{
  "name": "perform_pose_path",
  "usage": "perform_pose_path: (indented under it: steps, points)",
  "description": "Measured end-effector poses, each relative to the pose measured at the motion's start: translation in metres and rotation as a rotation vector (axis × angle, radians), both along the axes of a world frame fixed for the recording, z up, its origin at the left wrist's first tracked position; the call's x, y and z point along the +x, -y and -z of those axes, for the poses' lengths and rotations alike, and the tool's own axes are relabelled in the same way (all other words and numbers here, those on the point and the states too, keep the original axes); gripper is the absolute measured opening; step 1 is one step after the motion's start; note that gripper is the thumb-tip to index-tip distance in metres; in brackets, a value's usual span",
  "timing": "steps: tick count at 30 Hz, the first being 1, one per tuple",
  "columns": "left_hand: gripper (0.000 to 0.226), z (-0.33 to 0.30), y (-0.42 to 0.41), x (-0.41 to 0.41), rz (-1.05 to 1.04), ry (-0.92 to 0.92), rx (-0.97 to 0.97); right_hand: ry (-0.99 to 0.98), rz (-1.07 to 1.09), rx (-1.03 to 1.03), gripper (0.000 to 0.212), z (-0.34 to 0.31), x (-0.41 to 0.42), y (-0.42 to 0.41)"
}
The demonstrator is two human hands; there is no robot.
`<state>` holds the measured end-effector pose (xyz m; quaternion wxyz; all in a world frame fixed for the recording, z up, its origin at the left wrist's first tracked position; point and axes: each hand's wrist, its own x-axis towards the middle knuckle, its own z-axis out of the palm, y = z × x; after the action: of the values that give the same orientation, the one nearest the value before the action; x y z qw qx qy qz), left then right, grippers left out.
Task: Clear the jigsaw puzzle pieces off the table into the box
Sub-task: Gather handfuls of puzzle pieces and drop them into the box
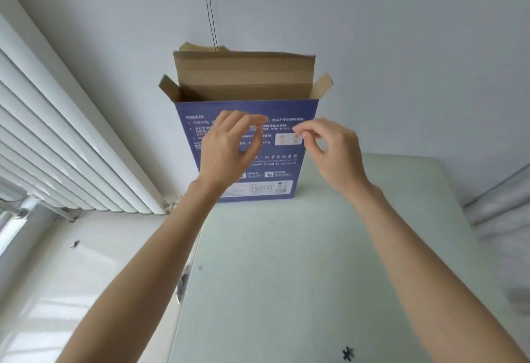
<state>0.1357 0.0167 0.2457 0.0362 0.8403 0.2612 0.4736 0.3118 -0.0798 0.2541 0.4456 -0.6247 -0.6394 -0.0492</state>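
Pale table (pixel 286 248), open box (pixel 243 81) (upright)

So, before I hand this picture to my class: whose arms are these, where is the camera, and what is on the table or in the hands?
There is no machine here. The camera sits on a person's head and looks forward and down, so both bare arms reach into view from below. The left hand and right hand are raised in front of a blue box that stands upright at the far end of a pale table, its top flaps open. Each hand has fingertips pinched together; whether they hold anything is too small to tell. One dark puzzle piece lies on the table's near edge. Another small dark bit lies on the floor to the left.
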Motion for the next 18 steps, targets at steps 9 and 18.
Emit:
perform_pose_path:
  steps: [9,18]
  points:
    - [0.039,0.159,0.201,-0.01,0.129,-0.658,-0.825,-0.05,0.125,-1.035,0.032,0.207,0.0,0.234]
    - [0.078,0.241,0.336,-0.022,0.141,-1.031,-1.066,0.093,-0.14,-1.093,0.042,0.273,-0.041,0.345]
